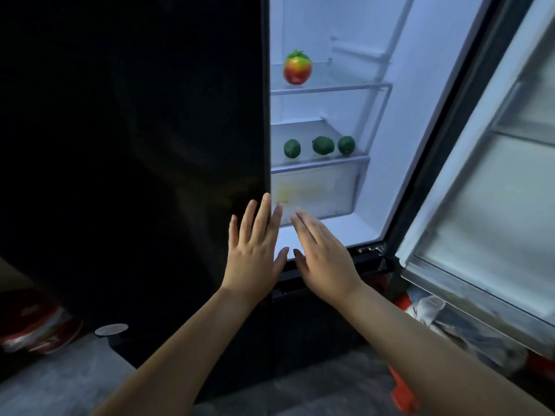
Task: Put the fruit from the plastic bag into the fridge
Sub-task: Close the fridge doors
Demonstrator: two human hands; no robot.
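Note:
The fridge's right compartment (345, 229) stands lit, its right door (480, 187) swung wide. A red and yellow tomato-like fruit (297, 68) sits on the upper glass shelf. Three green fruits (322, 145) lie in a row on the shelf below. Under them is a frosted drawer (315, 193) with something yellowish inside, too blurred to name. My left hand (253, 250) is flat and empty, fingers spread, at the edge of the shut black left door (135, 145). My right hand (324, 253) is open and empty in front of the drawer. No plastic bag in either hand.
A red and white object (39, 325) lies on the grey floor at the left. A round grey disc (111, 329) rests by the fridge's base. Below the open door sit an orange-red item (402, 391) and crumpled bags or cloth (450, 322).

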